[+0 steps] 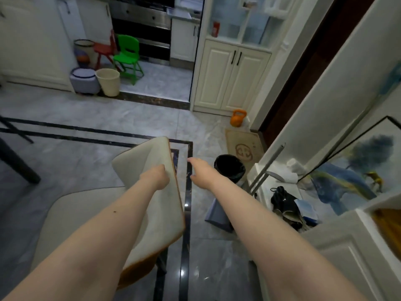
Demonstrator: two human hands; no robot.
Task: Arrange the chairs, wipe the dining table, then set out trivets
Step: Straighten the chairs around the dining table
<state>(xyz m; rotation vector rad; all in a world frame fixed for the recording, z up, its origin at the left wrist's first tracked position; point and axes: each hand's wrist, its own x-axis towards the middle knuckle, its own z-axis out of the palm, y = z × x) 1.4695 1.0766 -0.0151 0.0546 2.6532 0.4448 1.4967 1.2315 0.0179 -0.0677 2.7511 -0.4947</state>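
One cream upholstered dining chair [149, 192] is being gripped by the left hand [155, 177]; right hand [198, 170] is reaching, relaxed; wiping and trivets are still waiting.

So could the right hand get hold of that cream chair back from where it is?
Probably yes. The right hand hangs open just beside the chair back, with only bare floor showing in the gap. The left hand already grips the back's edge.

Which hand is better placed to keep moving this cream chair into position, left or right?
Left. The left hand already grips the top edge of the cream chair backrest. The right hand hangs open beside the backrest without touching it, above the floor near the black bin, so it would first have to reach over.
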